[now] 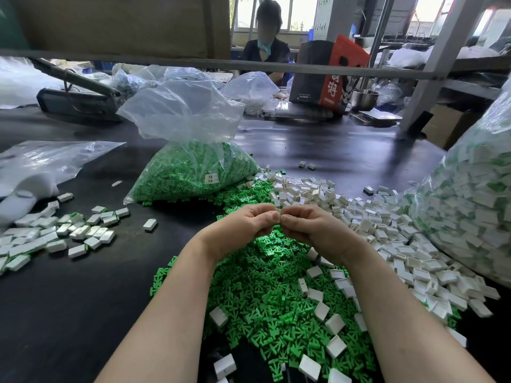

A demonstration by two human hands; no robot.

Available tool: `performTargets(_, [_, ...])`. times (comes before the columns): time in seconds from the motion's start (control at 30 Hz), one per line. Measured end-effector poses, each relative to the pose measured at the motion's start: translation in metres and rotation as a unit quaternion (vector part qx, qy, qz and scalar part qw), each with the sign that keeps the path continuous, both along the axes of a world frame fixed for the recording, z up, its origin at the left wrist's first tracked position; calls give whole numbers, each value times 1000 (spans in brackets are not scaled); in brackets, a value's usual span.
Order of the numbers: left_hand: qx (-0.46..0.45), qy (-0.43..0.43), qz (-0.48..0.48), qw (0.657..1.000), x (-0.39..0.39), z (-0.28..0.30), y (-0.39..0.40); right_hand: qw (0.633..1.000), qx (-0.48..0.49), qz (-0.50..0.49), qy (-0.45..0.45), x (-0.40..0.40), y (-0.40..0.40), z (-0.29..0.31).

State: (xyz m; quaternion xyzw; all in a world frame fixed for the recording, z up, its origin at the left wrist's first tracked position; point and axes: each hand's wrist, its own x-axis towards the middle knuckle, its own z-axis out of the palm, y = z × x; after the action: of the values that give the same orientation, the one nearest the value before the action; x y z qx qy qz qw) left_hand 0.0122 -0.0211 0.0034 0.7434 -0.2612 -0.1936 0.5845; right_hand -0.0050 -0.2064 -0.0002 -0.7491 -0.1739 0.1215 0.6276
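Forearms converge above the pile of green clips (262, 288) on the table (83, 305); left hand (244, 225) and right hand (313, 229) meet, each grip narrow, pinching one small white piece (278, 211).

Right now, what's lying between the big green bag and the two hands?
Loose green pieces spilled on the black table, as the head view shows.

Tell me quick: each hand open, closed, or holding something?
Left hand: closed, pinching a small white piece at its fingertips.
Right hand: closed, pinching the same piece from the other side.
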Motion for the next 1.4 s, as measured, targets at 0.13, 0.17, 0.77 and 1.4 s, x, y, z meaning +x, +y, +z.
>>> performTargets(0.13, [19,1,7,1000,1,-2,0,1000,-25,-8,-9,1,1,0])
performTargets(0.17, [22,1,7,1000,1,-2,0,999,-33,-7,-10,1,1,0])
performTargets(0.77, [5,-22,68,997,1,-1,-4,997,3,-56,-45,4,11,3])
performTargets(1.4, [23,6,-15,1000,2,1,5,1000,-3,24,8,4,0,-1])
